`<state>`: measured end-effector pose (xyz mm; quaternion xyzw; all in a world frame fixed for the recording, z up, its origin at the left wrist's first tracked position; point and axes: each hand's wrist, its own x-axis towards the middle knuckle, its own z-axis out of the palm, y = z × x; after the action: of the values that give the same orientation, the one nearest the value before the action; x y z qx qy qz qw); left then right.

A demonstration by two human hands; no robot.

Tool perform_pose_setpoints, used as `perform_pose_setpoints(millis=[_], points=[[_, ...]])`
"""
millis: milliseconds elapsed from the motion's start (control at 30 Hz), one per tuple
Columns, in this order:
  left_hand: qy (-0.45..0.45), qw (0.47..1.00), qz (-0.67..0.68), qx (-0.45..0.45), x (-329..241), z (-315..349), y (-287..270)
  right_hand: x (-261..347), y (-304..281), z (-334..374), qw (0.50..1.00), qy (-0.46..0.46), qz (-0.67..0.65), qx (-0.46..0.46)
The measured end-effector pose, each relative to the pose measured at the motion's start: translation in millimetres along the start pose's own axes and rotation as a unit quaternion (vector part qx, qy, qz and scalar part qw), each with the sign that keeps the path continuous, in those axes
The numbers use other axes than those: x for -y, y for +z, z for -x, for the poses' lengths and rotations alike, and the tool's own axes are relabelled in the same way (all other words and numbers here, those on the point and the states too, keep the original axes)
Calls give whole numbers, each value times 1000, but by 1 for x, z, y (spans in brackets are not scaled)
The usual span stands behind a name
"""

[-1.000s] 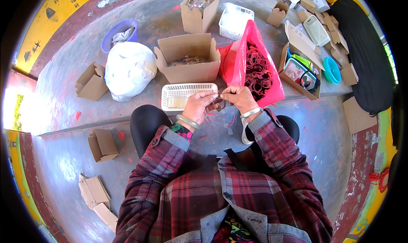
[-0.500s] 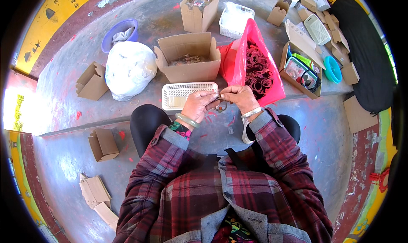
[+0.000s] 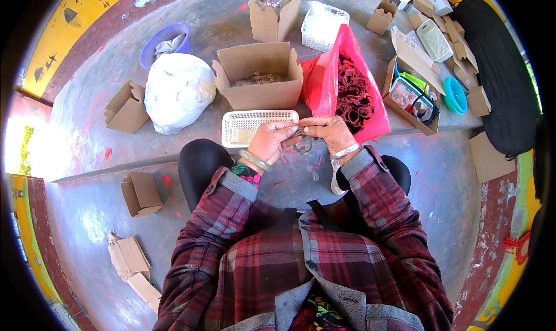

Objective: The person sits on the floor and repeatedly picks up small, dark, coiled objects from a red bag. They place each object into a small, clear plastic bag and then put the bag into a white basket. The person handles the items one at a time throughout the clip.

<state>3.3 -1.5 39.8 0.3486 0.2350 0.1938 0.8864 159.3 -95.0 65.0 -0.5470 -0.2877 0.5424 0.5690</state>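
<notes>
My left hand (image 3: 270, 142) and my right hand (image 3: 331, 133) meet in front of me, thumbs and fingertips pinched together. Between them is a thin brownish looped band (image 3: 310, 148), its lower curve hanging below the fingertips. Just behind my left hand lies a white perforated plastic basket (image 3: 229, 135) with something flat and pale in it. Close beyond my right hand stands an open pink-red plastic bag (image 3: 379, 121) full of tangled dark and pinkish loops (image 3: 353, 94).
Beyond the basket stands an open cardboard box (image 3: 260, 95) with bundled pieces inside. A white stuffed bag (image 3: 178, 94) and a purple basin (image 3: 152, 50) sit left. To the right are a box of odds and ends (image 3: 394, 102) and a teal basin (image 3: 454, 95).
My fingers have shifted slightly on the looped band, and more of its loop shows below the fingertips. The view has moved a little; the surrounding things stay put.
</notes>
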Motion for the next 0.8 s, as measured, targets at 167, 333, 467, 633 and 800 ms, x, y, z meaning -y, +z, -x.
perform_pose_setpoints(millis=[167,333,467,633,800], points=[[-11,1000,-2,5,-1,-1,-2,2,0,0,1000,7,13,-4],[-30,999,24,13,-7,1,-3,1,-7,-2,999,-1,21,33],[-35,999,29,14,-10,2,-5,2,-9,-3,997,-17,56,56],[-25,995,85,51,-15,7,-3,-1,-11,-4,996,-21,58,59],[-23,998,49,31,-15,6,2,-2,-10,-4,997,-23,56,48]])
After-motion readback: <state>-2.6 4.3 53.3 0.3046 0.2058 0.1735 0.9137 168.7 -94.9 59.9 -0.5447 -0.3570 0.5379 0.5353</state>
